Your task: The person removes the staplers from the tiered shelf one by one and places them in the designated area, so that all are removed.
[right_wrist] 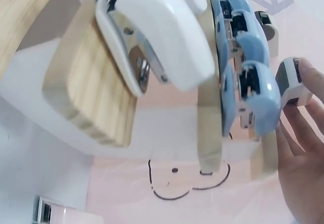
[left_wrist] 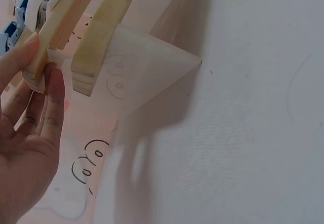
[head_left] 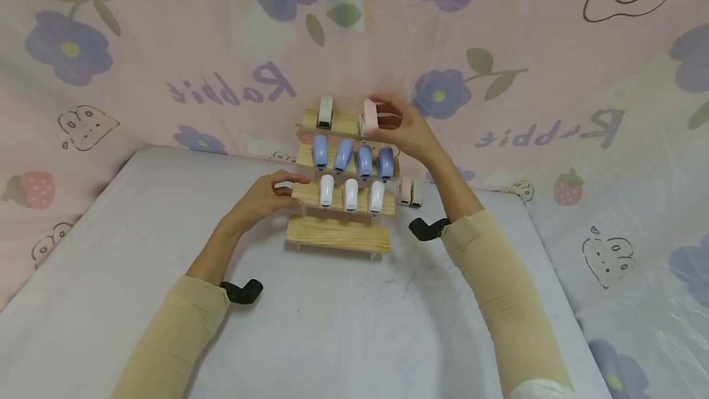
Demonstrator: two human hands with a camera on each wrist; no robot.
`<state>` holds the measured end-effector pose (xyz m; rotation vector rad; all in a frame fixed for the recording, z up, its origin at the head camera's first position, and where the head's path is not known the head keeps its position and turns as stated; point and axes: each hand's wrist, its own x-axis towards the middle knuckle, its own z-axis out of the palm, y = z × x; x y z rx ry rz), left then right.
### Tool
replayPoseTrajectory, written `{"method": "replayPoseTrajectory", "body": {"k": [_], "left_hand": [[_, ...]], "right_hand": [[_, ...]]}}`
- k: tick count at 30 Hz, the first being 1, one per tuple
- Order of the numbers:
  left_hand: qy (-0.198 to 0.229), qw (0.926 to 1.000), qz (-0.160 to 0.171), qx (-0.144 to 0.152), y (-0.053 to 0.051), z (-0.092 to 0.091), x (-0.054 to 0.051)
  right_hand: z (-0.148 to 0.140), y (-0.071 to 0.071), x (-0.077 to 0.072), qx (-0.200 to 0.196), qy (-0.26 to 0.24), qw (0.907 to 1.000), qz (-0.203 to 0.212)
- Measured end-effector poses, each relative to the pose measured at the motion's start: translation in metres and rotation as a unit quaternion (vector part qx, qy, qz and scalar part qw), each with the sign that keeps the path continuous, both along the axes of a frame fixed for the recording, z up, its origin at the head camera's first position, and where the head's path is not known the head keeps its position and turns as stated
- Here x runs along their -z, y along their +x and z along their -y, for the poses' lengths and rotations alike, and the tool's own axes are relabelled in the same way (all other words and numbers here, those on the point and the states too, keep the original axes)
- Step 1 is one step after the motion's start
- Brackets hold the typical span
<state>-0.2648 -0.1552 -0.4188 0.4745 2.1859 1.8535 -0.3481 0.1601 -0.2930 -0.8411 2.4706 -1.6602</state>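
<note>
Right hand [head_left: 407, 131]: your fingers pinch the pink stapler [head_left: 370, 117] at the top tier [head_left: 346, 123] | Left hand [head_left: 266, 197]: your fingers pinch the left end of the tier bearing white staplers [head_left: 351, 194]

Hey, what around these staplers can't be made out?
Head: lettering, if any, on the white staplers; too small.
Left wrist: part of the left hand; cut off by left edge.
Right wrist: part of the held stapler; hidden by the right hand.
Right wrist: part of the lower-left stapler; cut off by bottom edge.
</note>
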Motion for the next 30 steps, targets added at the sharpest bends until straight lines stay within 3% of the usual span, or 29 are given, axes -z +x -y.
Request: {"method": "replayPoseTrajectory", "body": {"k": [23,30], "left_hand": [[0.005,0.9999,-0.002,0.015,0.001,0.001,-0.002],[0.007,0.9999,-0.009,0.011,0.001,0.002,0.001]], "right_hand": [[-0.056,0.012,0.004,0.060,0.034,0.9973,-0.024],[-0.073,0.014,0.007,0.073,0.015,0.9970,-0.020]]}}
